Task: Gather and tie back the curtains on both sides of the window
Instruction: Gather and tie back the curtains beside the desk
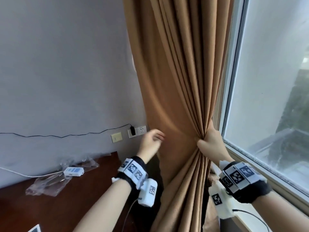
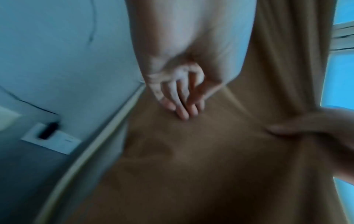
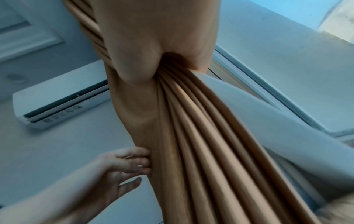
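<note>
A tan curtain (image 1: 180,77) hangs at the left side of the window (image 1: 270,84). My right hand (image 1: 209,143) grips its pleats, bunched into a tight waist near the window frame; the right wrist view shows the folds (image 3: 191,115) fanning out from that grip. My left hand (image 1: 153,139) is at the curtain's left part, fingers loosely extended with the fingertips (image 2: 184,113) touching the flat cloth (image 2: 191,151). In the right wrist view the left hand (image 3: 130,163) lies against the cloth's edge. No tie-back is in view.
A dark wooden table (image 1: 50,206) stands at lower left with plastic wrap (image 1: 48,183) and a white power strip (image 1: 73,171). Wall sockets with a black plug (image 1: 133,130) sit beside the curtain. The windowsill (image 1: 275,191) runs at right. An air conditioner (image 3: 63,97) is on the wall.
</note>
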A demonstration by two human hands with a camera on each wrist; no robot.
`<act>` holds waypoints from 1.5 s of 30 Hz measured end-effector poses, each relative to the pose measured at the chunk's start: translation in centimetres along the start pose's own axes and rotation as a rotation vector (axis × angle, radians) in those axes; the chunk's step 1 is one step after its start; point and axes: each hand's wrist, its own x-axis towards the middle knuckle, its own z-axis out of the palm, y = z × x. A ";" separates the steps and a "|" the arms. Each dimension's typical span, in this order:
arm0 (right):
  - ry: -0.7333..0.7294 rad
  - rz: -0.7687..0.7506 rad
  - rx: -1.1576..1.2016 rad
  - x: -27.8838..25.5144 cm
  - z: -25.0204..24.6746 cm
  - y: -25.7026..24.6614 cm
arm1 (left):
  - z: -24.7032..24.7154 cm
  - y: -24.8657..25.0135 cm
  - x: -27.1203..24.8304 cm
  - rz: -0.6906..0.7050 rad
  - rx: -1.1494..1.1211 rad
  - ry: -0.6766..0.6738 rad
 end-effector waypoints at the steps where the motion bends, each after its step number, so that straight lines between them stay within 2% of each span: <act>1: 0.015 -0.009 -0.007 0.0 0.3 0.1 | -1.5 -1.2 1.3 -0.090 -0.085 0.118; 2: 0.029 -0.017 -0.015 -0.1 0.6 0.0 | -2.9 -2.2 2.2 -0.191 -0.165 0.167; 5: 0.056 -0.032 -0.030 -0.1 1.4 0.2 | -4.5 -4.9 5.2 -0.411 -0.457 0.048; 7: 0.065 -0.050 -0.045 0.1 1.9 0.3 | -4.1 -4.8 6.6 -0.394 -0.561 -0.034; 10: 0.072 -0.046 -0.064 0.5 2.1 0.5 | -2.9 -4.4 8.2 -0.350 -0.532 -0.168; 12: 0.091 -0.033 -0.072 0.7 2.1 0.6 | -1.9 -5.6 9.0 -0.327 -0.487 -0.188; 14: 0.108 -0.021 -0.082 0.9 1.9 0.4 | -1.2 -6.2 9.0 -0.274 -0.408 -0.136; 18: 0.116 0.021 -0.112 1.2 2.2 0.3 | -1.4 -6.6 8.0 -0.112 -0.124 0.102; 21: 0.121 0.025 -0.136 1.2 2.9 0.1 | -2.0 -6.7 6.4 -0.065 0.039 0.244; 23: 0.121 0.019 -0.152 1.2 3.4 0.0 | -2.1 -5.8 4.2 -0.005 0.088 0.305; 25: 0.134 0.013 -0.172 1.0 4.0 -0.3 | -1.7 -4.9 2.0 0.045 0.104 0.303; 27: 0.146 0.002 -0.212 0.9 4.5 -0.7 | -1.1 -3.9 0.0 0.042 0.045 0.223; 30: 0.170 -0.024 -0.273 0.7 5.5 -1.2 | 0.2 -0.9 -2.3 0.004 -0.010 0.001; 33: 0.196 -0.060 -0.237 0.1 6.6 -1.4 | 1.4 2.7 -2.3 0.000 -0.083 -0.209; 36: 0.213 -0.132 -0.236 -0.2 8.1 -0.9 | 2.4 5.2 -1.3 -0.090 -0.071 -0.358; 38: 0.221 -0.133 -0.177 -0.3 8.6 -0.8 | 2.8 6.4 -0.8 -0.217 -0.102 -0.335; 40: 0.205 -0.125 -0.155 -0.7 8.6 -0.9 | 2.9 7.0 -0.4 -0.276 -0.152 -0.282; 41: 0.186 -0.166 -0.154 -1.0 8.3 -0.8 | 3.0 7.3 -0.2 -0.293 -0.150 -0.258; 43: 0.105 -0.230 -0.127 -1.3 7.3 -0.3 | 3.4 7.4 -0.1 -0.304 -0.093 -0.164; 45: -0.031 -0.196 -0.108 -1.2 5.9 -0.1 | 3.9 7.6 0.0 -0.300 0.049 -0.041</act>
